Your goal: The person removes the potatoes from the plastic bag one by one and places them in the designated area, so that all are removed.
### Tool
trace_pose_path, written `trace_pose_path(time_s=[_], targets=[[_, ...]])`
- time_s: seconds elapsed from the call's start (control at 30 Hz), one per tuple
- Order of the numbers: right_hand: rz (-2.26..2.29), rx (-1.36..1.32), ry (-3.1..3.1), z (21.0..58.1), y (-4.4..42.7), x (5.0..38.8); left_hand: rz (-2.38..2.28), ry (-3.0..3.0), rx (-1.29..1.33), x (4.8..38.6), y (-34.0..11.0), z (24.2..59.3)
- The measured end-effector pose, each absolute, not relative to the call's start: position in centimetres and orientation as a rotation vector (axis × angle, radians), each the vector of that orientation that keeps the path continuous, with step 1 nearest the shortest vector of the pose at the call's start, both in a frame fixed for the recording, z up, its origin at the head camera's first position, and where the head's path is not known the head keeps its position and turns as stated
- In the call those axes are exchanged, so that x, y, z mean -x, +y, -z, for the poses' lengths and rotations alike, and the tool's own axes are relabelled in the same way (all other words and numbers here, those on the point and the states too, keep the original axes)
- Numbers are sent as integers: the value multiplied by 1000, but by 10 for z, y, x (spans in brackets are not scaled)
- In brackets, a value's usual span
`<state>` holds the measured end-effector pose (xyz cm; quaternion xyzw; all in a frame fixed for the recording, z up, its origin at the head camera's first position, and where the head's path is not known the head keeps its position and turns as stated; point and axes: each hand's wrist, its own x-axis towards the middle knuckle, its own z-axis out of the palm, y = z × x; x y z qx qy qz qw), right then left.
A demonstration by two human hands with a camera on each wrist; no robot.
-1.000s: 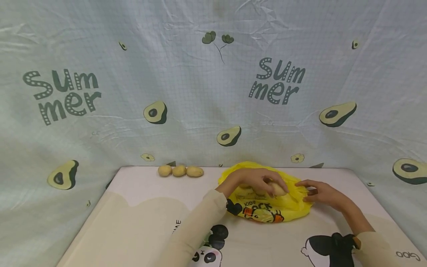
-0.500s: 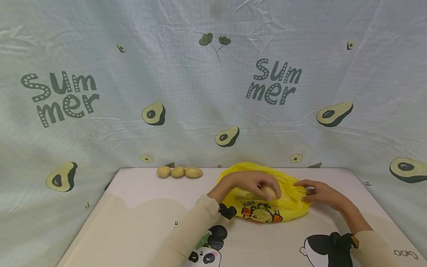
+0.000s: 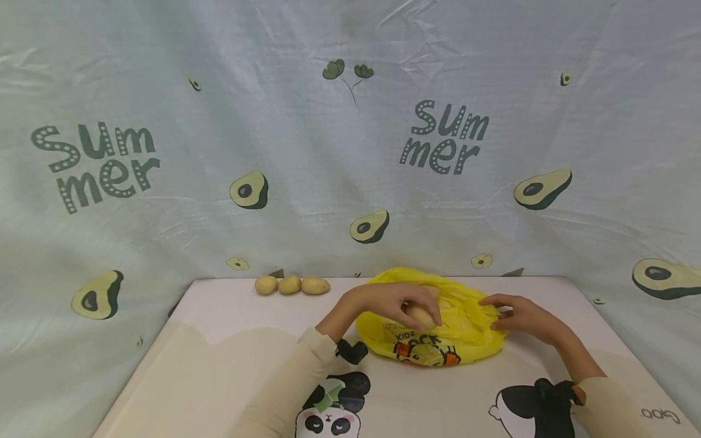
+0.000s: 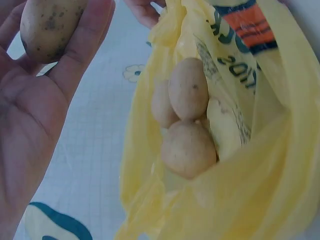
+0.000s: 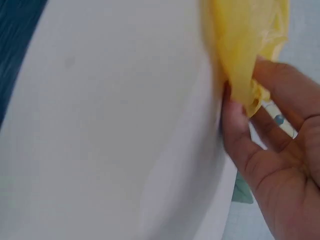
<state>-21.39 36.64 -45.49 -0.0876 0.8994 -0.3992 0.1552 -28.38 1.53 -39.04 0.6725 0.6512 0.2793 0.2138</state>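
The left hand point(image 3: 391, 300) grips a potato point(image 3: 420, 316) above the left part of a yellow plastic bag point(image 3: 471, 347). In the left wrist view that potato point(image 4: 50, 30) shows dark specks, held between thumb and fingers of the left hand point(image 4: 35, 110). Inside the open bag point(image 4: 260, 195) lie three potatoes point(image 4: 189, 149) touching each other. At the bag's right edge, the right hand point(image 3: 528, 317) pinches the plastic; the right wrist view shows the bag's gathered edge point(image 5: 240, 60) between thumb and fingers of the right hand point(image 5: 280, 150).
Three potatoes point(image 3: 289, 285) stand in a row at the back left of the table point(image 3: 219, 365), whose cover has a printed panda and other figures. Behind the table hangs a pale curtain point(image 3: 306, 134) printed with avocados and lettering.
The left hand has moved left across the bag with the potato, from its right part toward its left. The right hand has stayed at the bag's edge. The head view has shifted slightly.
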Motion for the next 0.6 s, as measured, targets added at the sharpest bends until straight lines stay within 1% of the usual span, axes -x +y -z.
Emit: trace_pose_path(time_s=[0.17,0.47,0.6], targets=[[1201,287,2541,453,363,214,-790,1879,-1805,281,-3,393],[1240,246,2550,448,362,210,-843,2088,-1630,278,-29,393],[1243,248,2558,447,360,209,-831,2163,-1593,276,-36,394]])
